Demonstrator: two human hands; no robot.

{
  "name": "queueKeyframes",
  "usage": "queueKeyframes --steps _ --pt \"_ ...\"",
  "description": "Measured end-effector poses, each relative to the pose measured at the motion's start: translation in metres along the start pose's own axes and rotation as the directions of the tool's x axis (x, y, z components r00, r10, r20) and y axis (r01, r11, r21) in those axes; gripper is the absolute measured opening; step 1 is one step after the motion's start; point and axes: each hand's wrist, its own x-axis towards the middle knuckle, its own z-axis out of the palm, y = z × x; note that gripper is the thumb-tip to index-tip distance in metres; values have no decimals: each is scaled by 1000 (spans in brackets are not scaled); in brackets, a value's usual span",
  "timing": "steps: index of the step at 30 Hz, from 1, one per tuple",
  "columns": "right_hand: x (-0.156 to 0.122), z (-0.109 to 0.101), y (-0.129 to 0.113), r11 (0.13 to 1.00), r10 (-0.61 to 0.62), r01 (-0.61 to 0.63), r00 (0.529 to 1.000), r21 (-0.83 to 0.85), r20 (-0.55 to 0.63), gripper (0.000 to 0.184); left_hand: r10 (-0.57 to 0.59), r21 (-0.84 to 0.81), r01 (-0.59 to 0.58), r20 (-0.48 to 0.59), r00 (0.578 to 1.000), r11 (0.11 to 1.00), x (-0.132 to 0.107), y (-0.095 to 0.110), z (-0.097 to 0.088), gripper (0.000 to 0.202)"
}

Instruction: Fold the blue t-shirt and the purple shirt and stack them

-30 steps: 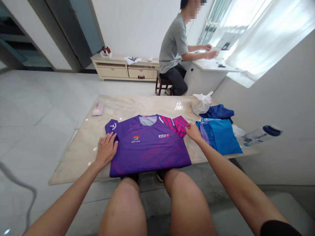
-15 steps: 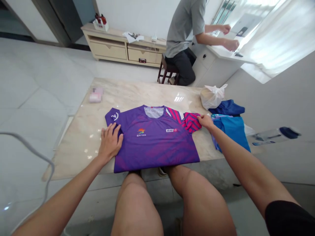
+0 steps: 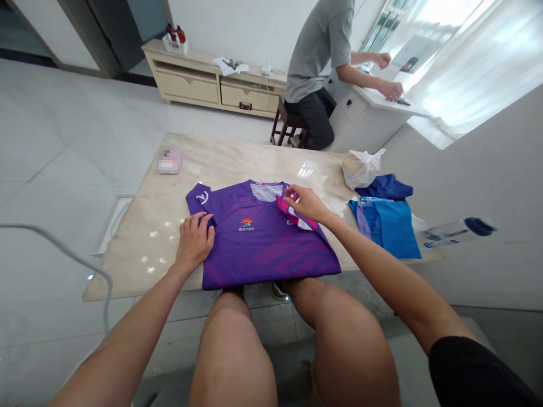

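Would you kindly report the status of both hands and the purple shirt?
Left hand resting on purple shirt. Right hand holding pink-striped sleeve across it. Shirt lying on table; blue clothes to its right.

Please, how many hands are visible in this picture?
4. The left hand rests on the purple shirt; the right hand holds its pink sleeve. The seated person has a raised hand and a lower hand near the white desk.

one purple shirt (image 3: 263, 254), two near hands (image 3: 195, 240), one low table (image 3: 237, 155), one white bag (image 3: 361, 169), one water bottle (image 3: 449, 232), one stool (image 3: 292, 120), one other person (image 3: 318, 53)
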Motion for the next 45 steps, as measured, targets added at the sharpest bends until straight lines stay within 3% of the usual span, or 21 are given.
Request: queueKeyframes --steps 3,6,9,13,16,22,26,31,35,40,45 --pt "5 3 1 996 34 -26 996 91 -83 27 5 -4 -5 2 1000 1000 -1 0 0 46" --pt "-4 12 28 994 101 -104 993 -42 -58 29 4 -13 -4 17 1000 1000 -2 -1 1 45" --pt "-26 45 52 976 80 -74 997 -206 20 38 5 -12 -5 23 1000 1000 -3 -2 2 45" --pt "-52 97 62 945 126 -115 992 -306 18 64 19 14 -20 25 1000 1000 -4 -4 3 45" --pt "-57 113 66 940 150 -138 989 -312 13 67 31 25 -32 21 999 999 -5 -6 5 46" --pt "-67 87 82 954 269 -262 962 -145 34 67 44 14 -44 22 999 999 -5 -10 10 44" --pt "-117 66 98 964 262 -266 951 0 -166 69 24 19 -25 27 999 1000 -3 -10 10 44" --pt "-162 60 123 929 357 -371 878 17 -319 70 24 63 -27 56 998 998 -3 -4 5 46" --pt "-157 68 130 909 340 -402 868 -109 -362 69 37 95 -43 62 997 995 -4 -3 3 46" --pt "-150 79 126 833 409 -495 852 -249 -327 65 44 93 -50 67 997 994 -4 -12 8 47" --pt "-153 78 126 835 390 -482 858 -264 -333 62 28 84 -37 102 994 996 -2 -17 9 48"
